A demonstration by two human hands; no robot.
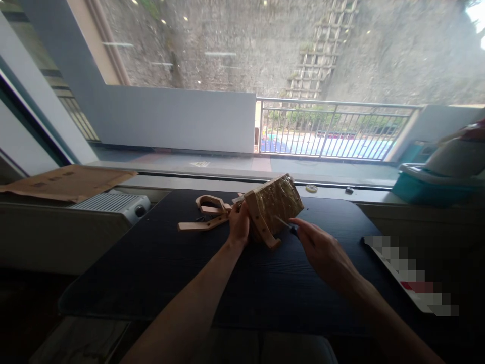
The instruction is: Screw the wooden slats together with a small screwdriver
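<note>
Shiny-wrapped box (282, 202) tilted over table (170, 273). Left hand (239, 223) clasps box's left side. Right hand (320, 246) closed around screwdriver (293, 230), shaft aimed at box's front; can't tell if touching. Wooden pieces (193, 226) left of box; tape roll (311, 188) beyond box, rightward.

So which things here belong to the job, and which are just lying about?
Belonging:
Shiny brown boxy piece with pale wooden edging, in the left hand
Dark-handled tool with thin metal shaft, in the right hand
Pale wooden pieces beside the left hand, probably

Apparently lying about:
Flat brown cardboard sheet
Teal plastic tub
Pale round object
</note>
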